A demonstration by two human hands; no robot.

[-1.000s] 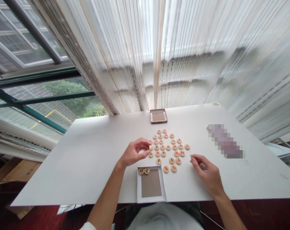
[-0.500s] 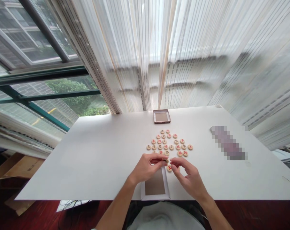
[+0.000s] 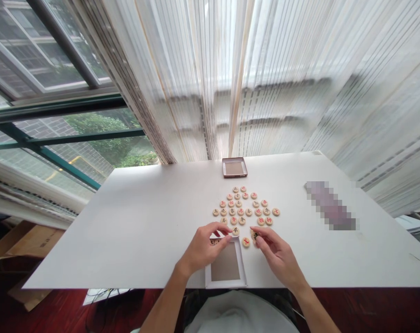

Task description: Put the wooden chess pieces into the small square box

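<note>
My left hand [image 3: 208,246] is over the far left corner of an open shallow box [image 3: 243,268], thumb and forefinger apart with nothing between them. Just beyond its fingertips lies a round wooden Chinese chess piece with a black character [image 3: 235,231]. My right hand [image 3: 278,253] pinches another black-lettered Chinese chess piece [image 3: 255,236] between thumb and forefinger; a second pale disc edge shows close behind it. Between the hands a red-marked piece [image 3: 246,242] lies flat on the table. A few pieces in the box's far left corner are partly covered by my left hand.
Several more Chinese chess pieces [image 3: 241,212] are spread face up farther up the white table [image 3: 137,231]. A shallow box lid [image 3: 234,167] stands near the back edge. To the right lies a pixelated purplish object [image 3: 330,206]. Curtains [image 3: 265,92] hang behind the table.
My left hand has let go of a piece, which now lies on the table, and has drawn back left. My right hand has shifted slightly right and now shows a piece in its pinch.
</note>
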